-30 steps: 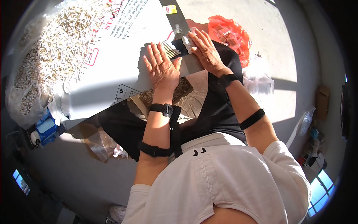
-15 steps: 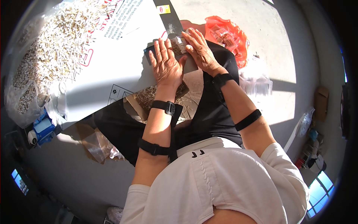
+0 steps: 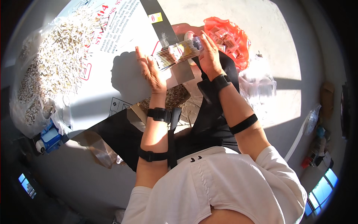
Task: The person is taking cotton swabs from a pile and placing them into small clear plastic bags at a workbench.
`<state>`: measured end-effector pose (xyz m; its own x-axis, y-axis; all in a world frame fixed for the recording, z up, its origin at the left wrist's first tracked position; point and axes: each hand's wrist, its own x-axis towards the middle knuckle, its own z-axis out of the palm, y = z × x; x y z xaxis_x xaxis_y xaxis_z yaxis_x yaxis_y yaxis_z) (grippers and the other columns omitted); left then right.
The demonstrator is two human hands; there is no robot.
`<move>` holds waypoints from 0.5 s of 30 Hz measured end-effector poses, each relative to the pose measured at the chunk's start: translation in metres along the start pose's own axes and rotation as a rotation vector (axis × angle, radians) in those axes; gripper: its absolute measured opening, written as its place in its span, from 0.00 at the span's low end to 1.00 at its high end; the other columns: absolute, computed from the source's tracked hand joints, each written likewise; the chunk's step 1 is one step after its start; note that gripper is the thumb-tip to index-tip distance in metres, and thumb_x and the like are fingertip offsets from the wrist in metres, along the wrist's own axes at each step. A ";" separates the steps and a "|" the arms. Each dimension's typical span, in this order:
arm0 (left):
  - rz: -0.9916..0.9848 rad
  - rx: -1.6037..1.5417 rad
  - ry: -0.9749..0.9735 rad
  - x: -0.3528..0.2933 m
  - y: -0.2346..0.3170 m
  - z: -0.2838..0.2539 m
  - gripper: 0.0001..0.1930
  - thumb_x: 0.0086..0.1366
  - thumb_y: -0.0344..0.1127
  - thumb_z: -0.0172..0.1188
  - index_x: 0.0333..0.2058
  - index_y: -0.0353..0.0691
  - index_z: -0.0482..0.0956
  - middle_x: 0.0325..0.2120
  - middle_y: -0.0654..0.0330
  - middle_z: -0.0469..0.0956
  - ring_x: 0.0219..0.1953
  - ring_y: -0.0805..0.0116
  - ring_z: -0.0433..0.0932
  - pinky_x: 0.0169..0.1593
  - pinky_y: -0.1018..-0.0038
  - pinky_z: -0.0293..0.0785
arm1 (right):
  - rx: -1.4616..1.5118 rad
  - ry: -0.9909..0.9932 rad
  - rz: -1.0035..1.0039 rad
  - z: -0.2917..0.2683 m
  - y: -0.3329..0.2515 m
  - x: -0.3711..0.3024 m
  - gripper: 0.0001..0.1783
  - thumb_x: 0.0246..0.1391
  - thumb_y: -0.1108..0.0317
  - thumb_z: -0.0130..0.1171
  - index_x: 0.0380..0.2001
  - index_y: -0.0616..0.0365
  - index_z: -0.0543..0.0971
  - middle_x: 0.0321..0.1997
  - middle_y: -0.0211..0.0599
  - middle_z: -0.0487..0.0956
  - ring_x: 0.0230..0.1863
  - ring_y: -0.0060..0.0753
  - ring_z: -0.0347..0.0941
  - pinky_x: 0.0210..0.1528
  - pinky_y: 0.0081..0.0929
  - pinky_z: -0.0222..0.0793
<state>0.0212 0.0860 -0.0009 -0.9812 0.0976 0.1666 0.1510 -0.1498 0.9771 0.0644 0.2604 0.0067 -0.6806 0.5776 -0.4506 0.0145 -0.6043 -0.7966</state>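
Observation:
Between my two hands a clear flat packet of cotton swabs [image 3: 182, 51] is held, tilted, above the edge of the white board. Its thin brown sticks lie side by side, and a yellow, red and white label shows on it. My left hand [image 3: 153, 74] presses the left end with its fingers stretched upward. At the other end my right hand [image 3: 210, 56] steadies the packet, thumb and fingers pointing up. A big heap of loose cotton swabs [image 3: 56, 56] lies in a clear plastic bag at the left of the board.
The white printed board [image 3: 93, 100] serves as a work surface. An orange bag [image 3: 242, 41] of small packets stands beyond my right hand, with clear plastic packs [image 3: 261, 84] nearer. Below the board's edge, an open cardboard box [image 3: 138, 114] holds loose sticks. A blue-and-white package [image 3: 50, 138] sits at left.
My hands have turned from lying palms down over the packet to gripping its ends. The packet has come up off the board, and my left hand has shifted left.

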 end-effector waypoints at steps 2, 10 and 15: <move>-0.093 -0.092 -0.043 -0.002 0.001 0.010 0.30 0.75 0.45 0.40 0.67 0.33 0.49 0.69 0.46 0.47 0.71 0.57 0.47 0.70 0.64 0.45 | 0.212 -0.126 -0.102 0.008 0.015 0.005 0.25 0.61 0.66 0.57 0.60 0.59 0.69 0.53 0.40 0.78 0.56 0.29 0.70 0.57 0.29 0.65; 0.035 -0.131 -0.029 -0.001 0.004 0.026 0.35 0.74 0.52 0.36 0.65 0.24 0.49 0.66 0.40 0.51 0.69 0.49 0.49 0.71 0.57 0.40 | 0.311 -0.234 -0.029 0.017 0.024 -0.004 0.15 0.62 0.67 0.56 0.48 0.66 0.77 0.49 0.42 0.79 0.52 0.34 0.75 0.56 0.32 0.71; 0.012 -0.172 -0.072 0.001 0.001 0.040 0.36 0.74 0.54 0.36 0.65 0.26 0.49 0.67 0.41 0.50 0.70 0.51 0.50 0.71 0.58 0.42 | 0.311 -0.268 -0.042 0.015 0.024 -0.004 0.14 0.63 0.69 0.54 0.48 0.67 0.77 0.48 0.43 0.80 0.51 0.33 0.75 0.57 0.29 0.70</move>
<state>0.0255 0.1255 0.0050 -0.9674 0.1636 0.1934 0.1341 -0.3172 0.9388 0.0562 0.2357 -0.0044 -0.8431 0.4670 -0.2666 -0.2117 -0.7440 -0.6337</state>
